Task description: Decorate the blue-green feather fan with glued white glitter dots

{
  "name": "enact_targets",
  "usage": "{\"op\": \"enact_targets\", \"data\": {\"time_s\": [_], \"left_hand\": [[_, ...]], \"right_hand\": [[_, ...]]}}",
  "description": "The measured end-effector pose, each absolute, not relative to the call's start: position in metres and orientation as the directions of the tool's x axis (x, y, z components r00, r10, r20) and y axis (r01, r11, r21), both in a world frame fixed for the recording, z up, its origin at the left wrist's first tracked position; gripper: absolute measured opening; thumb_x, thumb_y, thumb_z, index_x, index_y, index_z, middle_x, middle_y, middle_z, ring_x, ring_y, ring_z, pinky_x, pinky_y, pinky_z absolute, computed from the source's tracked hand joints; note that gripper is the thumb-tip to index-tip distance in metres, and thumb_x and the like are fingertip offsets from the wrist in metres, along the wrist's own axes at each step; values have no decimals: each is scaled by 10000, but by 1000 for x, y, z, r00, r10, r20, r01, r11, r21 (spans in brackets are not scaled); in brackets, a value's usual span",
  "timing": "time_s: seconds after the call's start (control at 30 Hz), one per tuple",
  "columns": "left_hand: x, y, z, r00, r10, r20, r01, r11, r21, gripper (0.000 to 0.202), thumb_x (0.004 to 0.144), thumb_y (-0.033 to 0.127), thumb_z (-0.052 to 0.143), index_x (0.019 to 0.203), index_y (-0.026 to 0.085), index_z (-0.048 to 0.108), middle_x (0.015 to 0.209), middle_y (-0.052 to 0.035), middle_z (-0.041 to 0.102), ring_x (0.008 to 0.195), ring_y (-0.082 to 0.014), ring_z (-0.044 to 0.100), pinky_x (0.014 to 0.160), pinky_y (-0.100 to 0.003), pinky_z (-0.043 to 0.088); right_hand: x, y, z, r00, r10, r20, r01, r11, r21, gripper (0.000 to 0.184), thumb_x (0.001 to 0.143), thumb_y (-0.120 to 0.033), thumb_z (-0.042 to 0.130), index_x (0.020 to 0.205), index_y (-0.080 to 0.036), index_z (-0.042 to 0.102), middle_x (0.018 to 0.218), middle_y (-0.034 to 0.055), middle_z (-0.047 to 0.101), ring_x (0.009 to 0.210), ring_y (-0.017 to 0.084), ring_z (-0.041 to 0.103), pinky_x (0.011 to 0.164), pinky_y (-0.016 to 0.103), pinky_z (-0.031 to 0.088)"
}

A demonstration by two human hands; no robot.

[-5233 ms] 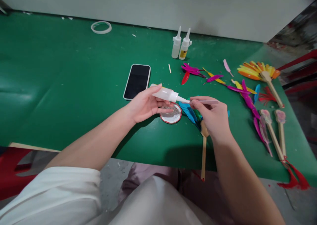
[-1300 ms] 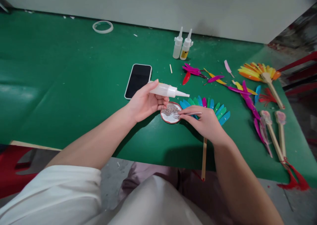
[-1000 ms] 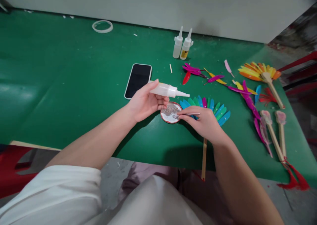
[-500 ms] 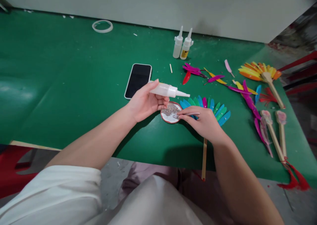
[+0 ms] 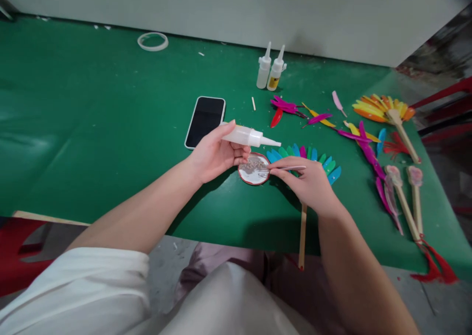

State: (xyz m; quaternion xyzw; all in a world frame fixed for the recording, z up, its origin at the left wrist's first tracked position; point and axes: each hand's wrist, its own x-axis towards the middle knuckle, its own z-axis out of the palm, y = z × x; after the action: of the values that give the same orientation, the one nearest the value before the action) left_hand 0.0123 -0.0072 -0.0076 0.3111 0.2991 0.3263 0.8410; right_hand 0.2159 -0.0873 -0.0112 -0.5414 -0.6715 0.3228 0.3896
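Note:
My left hand (image 5: 221, 151) is closed around a white glue bottle (image 5: 243, 135), whose long nozzle points right. Between the thumb and fingers of my right hand (image 5: 304, 178) is a pair of metal tweezers (image 5: 287, 168). The tweezers' tips are over a small round white dish (image 5: 254, 179) with a red rim. Small greyish beads (image 5: 254, 164) lie in the dish. Partly behind my right hand is a fan of blue and green feathers (image 5: 334, 174) with one magenta feather; its wooden handle (image 5: 303, 237) reaches past the table's front edge.
A phone (image 5: 205, 122) lies left of the bottle. Two upright glue bottles (image 5: 273, 74) stand at the back, with a tape ring (image 5: 152, 41) further left. On the right are loose feathers (image 5: 368, 148), a yellow-orange feather fan (image 5: 394, 111) and two wooden handles (image 5: 404, 202) with red tassels.
My right hand has shifted slightly to the right with the tweezers, their tips now nearer the dish's right side. The left hand keeps holding the bottle almost unmoved. The view has shifted a little.

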Motion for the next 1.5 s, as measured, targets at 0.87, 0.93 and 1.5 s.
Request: {"op": "enact_targets", "data": {"time_s": [0.87,0.93,1.5], "left_hand": [[16,-10,-14,521,838,-163,-332,375,866,549,701,635,629,767,94,698,550,-46,617,492,-102,551,540,-222,463],[15,-10,-15,518,842,-151,-314,352,882,583,694,667,613,755,93,699,522,-43,606,486,-102,559,537,-214,462],[15,-12,-18,442,894,-73,-297,223,929,624,715,701,561,709,85,662,475,-41,587,493,-115,573,556,-219,481]], "right_hand": [[233,-100,1,266,937,225,34,225,-974,42,741,-262,735,781,-256,748,763,-6,740,695,148,688,628,265,566],[232,-100,3,254,941,222,26,223,-974,40,743,-251,732,779,-256,748,764,-8,742,699,147,691,625,260,565],[226,-101,6,238,954,183,54,175,-983,62,741,-289,730,770,-238,748,740,7,741,679,165,691,587,273,549]]}}
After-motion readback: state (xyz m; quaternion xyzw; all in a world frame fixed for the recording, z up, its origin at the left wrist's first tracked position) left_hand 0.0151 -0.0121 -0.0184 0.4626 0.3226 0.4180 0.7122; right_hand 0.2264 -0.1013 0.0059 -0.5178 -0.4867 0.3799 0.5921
